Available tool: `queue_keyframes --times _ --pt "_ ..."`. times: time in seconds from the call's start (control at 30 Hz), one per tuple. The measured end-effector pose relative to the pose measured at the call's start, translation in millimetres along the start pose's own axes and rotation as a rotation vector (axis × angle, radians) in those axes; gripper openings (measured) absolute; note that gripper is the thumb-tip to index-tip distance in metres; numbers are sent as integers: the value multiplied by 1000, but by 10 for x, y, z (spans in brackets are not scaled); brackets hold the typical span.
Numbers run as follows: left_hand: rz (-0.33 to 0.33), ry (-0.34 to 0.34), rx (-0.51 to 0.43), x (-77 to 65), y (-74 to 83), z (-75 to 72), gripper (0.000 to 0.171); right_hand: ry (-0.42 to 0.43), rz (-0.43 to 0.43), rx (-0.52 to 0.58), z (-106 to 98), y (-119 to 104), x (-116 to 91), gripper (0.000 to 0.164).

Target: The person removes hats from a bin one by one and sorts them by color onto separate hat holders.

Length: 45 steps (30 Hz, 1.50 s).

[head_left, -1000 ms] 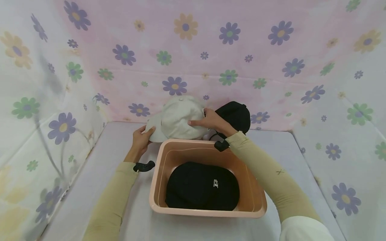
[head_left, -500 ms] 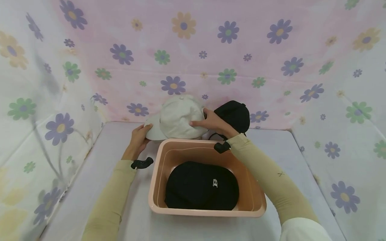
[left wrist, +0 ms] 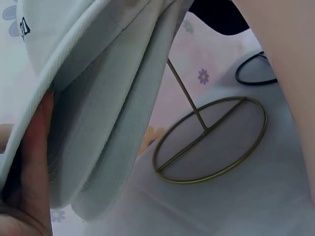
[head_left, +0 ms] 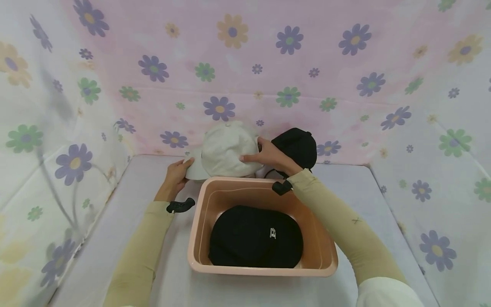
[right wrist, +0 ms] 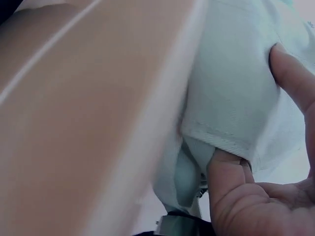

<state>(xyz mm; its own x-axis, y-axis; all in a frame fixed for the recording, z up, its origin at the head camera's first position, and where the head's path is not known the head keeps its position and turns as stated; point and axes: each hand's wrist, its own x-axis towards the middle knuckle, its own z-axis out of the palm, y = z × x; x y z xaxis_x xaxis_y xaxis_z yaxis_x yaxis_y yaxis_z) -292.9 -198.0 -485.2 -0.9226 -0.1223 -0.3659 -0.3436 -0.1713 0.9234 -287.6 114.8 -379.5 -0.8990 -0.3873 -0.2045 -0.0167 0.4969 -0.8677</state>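
Note:
A white cap [head_left: 224, 151] stands raised behind the bin, against the flowered backdrop. My left hand [head_left: 175, 175] pinches its brim at the left, thumb on top and fingers beneath. At the opposite edge my right hand [head_left: 270, 154] grips the crown, thumb outside and fingers tucked under the rim, as the right wrist view shows. Several pale fabric layers [left wrist: 118, 103] hang together in the left wrist view; whether they belong to one cap or more, I cannot tell. Below them stands a brass display stand [left wrist: 205, 130] with a ring base.
A peach plastic bin [head_left: 264, 271] sits in front, holding a black cap [head_left: 245, 236] with a silver letter emblem. Another black cap [head_left: 301, 147] is at the back right, beside my right wrist; a black ring base [left wrist: 237, 73] shows near it. Flowered cloth surrounds the table.
My left thumb has slid slightly outward on the white cap's brim. The right hand keeps its grip, and the whole head view has shifted a little.

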Motion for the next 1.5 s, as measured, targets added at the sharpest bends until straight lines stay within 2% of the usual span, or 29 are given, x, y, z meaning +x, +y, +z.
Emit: queue_keyframes --times 0.1,0.27,0.5,0.6,0.7,0.9,1.0,1.3,1.5 --pt "-15 -2 21 -12 -31 0 64 -18 23 -14 -4 -8 23 96" --pt "27 13 83 -21 -80 3 62 -25 53 -30 -18 -7 39 99" --pt "39 25 100 -19 -85 8 65 -50 4 -27 -42 7 13 96" --pt "48 21 99 -27 -63 14 68 -61 3 -29 -60 31 -1 99" --pt "49 -23 86 -46 -57 4 71 -68 10 -24 -78 58 -14 100" --pt "51 -231 35 -95 -96 -123 74 -80 8 -24 -76 56 -18 101" --pt "67 -266 47 -103 -99 -153 77 -67 -4 -39 -61 44 -19 102" --pt "124 -230 145 -112 -181 -145 78 -16 -30 -168 3 84 -1 106" --pt "124 -220 169 -123 -192 -147 80 6 -22 -219 36 82 -9 109"
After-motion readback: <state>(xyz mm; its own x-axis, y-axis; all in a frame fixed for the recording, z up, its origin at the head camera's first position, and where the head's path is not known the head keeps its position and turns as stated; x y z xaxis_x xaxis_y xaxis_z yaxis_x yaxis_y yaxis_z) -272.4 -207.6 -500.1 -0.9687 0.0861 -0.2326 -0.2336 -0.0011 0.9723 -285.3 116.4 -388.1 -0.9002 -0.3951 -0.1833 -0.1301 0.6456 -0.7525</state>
